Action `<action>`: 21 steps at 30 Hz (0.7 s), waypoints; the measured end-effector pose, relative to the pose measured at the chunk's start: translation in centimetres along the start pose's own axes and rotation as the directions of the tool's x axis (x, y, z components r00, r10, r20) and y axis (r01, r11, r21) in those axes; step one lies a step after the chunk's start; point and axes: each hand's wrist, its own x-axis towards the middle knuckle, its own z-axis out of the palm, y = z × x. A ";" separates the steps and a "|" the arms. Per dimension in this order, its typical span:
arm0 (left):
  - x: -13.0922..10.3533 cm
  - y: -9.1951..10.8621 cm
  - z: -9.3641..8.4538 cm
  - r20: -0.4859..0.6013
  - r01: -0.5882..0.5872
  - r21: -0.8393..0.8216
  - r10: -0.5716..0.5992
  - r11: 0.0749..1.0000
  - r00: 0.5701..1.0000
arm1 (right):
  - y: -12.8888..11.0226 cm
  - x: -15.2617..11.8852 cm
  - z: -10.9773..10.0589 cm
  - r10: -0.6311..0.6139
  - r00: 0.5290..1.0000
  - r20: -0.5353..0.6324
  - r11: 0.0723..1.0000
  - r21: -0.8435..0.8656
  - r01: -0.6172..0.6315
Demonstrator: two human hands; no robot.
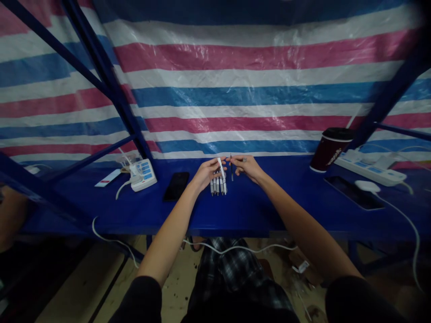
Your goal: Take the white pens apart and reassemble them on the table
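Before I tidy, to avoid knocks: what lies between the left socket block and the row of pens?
In the head view, a black phone lies between them, with the left hand nearer the pens.

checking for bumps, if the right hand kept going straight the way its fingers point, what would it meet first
Probably the left hand's fingertips or the white pen held there, just across from the right hand; depth is unclear, so which comes first I can't tell.
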 end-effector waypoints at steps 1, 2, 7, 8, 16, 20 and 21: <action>0.0 -0.1 0.0 0.001 0.010 -0.018 -0.010 1.000 1.000 | 0.1 0.0 0.2 0.003 1.000 0.017 1.000 -0.003 -0.002; 0.1 -0.2 0.0 0.005 0.019 -0.029 -0.019 0.999 1.000 | 0.1 0.0 0.4 0.000 1.000 0.030 1.000 -0.005 0.000; 0.1 -0.4 -0.2 0.033 0.045 -0.075 -0.042 0.996 0.999 | 0.0 -0.1 0.8 -0.013 0.999 0.041 0.999 -0.048 0.015; 0.2 -0.4 -0.3 0.033 0.050 -0.086 -0.047 0.995 0.998 | 0.0 -0.2 0.8 -0.016 0.999 0.035 0.998 -0.059 0.018; 0.1 -0.3 -0.4 0.069 0.064 -0.107 -0.057 0.992 0.996 | 0.1 -0.1 0.6 -0.014 1.000 -0.004 0.996 -0.088 0.014; -0.1 -0.1 -0.3 0.079 0.088 -0.096 -0.080 0.991 0.994 | -0.2 -0.3 0.7 0.007 0.999 -0.037 0.997 -0.073 -0.009; -0.1 -0.1 -0.3 0.082 0.088 -0.094 -0.081 0.992 0.993 | -0.2 -0.3 0.8 0.010 0.999 -0.037 0.998 -0.069 -0.012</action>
